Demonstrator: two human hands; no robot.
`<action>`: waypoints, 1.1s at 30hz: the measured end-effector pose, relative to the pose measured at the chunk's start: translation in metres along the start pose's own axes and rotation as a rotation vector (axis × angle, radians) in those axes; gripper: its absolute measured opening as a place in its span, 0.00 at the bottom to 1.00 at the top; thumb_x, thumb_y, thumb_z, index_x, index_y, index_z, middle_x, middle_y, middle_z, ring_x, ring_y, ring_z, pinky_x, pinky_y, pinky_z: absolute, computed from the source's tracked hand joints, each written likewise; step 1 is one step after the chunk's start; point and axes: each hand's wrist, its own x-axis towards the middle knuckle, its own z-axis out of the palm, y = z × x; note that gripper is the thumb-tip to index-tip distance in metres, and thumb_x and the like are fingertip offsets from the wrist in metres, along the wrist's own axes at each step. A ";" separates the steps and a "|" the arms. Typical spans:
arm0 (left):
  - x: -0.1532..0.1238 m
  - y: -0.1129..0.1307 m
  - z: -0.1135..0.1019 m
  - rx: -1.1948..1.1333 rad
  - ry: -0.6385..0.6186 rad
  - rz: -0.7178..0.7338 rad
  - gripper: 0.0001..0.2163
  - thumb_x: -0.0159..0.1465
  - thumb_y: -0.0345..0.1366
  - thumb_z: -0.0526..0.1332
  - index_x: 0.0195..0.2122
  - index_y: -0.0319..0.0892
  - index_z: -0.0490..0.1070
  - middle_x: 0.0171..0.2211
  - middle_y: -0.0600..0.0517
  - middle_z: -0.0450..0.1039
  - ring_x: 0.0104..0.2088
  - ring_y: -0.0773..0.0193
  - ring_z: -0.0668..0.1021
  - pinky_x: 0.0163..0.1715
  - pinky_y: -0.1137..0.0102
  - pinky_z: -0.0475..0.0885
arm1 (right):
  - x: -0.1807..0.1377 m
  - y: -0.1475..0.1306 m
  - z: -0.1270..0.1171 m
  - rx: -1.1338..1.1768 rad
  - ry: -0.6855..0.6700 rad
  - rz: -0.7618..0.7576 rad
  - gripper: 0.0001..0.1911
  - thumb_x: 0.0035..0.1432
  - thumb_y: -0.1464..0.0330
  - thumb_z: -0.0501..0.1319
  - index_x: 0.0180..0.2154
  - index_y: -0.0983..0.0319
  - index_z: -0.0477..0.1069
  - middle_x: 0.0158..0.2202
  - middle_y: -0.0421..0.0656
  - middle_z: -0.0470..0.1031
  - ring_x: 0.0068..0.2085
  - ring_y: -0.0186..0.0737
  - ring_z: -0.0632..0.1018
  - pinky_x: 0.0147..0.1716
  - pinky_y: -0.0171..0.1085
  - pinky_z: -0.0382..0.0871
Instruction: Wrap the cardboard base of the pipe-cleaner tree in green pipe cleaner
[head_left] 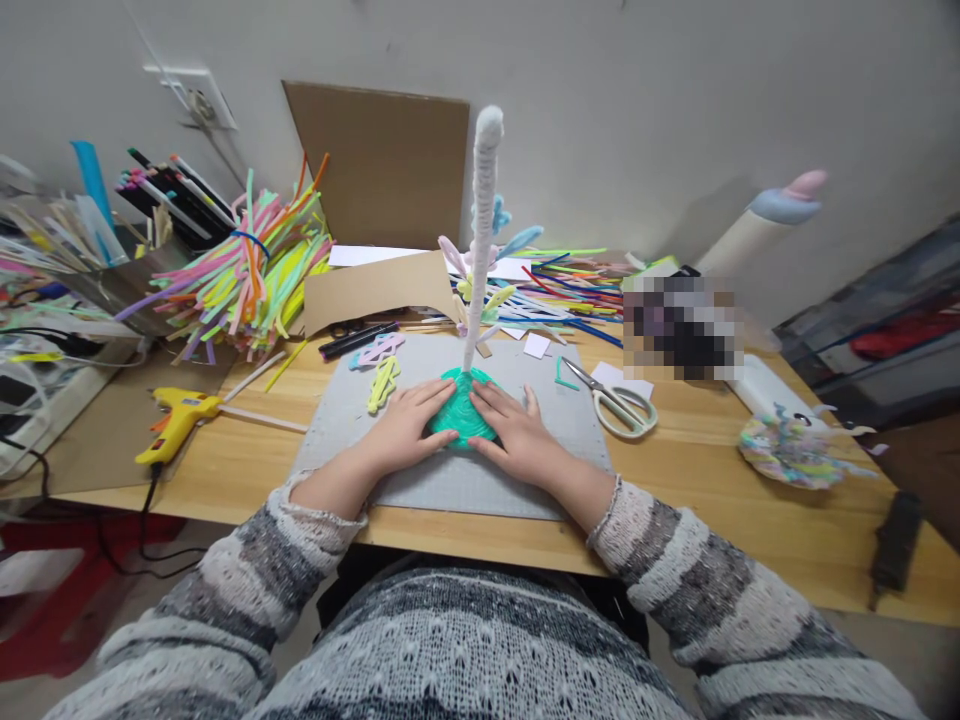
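A round green base (461,440), wound in coils, lies on the grey cutting mat (450,490). From its middle rises an upright post wrapped in white pipe cleaner (484,190), with pastel leaf or petal shapes (499,240) near it. My left hand (409,430) rests on the base's left side, fingers stretched out and apart. On the right side lies my right hand (525,440), its fingers extended over the green coils. Pink-lilac and yellow bent pipe-cleaner pieces (383,384) lie left of my hands. Scissors (621,408) with pale handles lie at the mat's right edge.
A yellow glue gun (180,420) lies at left, its cord over the table edge. Bundled pipe cleaners (255,270) and loose ones (570,290) lie behind. Cardboard (382,160) leans on the wall. A pastel fluffy piece (787,450) and white bottle-like object (765,225) are at right.
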 end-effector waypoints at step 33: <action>-0.001 0.001 -0.001 -0.037 -0.004 0.003 0.32 0.65 0.51 0.55 0.66 0.43 0.52 0.66 0.43 0.54 0.65 0.49 0.60 0.63 0.52 0.56 | -0.001 0.000 -0.001 0.011 -0.001 -0.006 0.35 0.64 0.51 0.50 0.67 0.58 0.48 0.70 0.49 0.47 0.69 0.50 0.52 0.62 0.66 0.34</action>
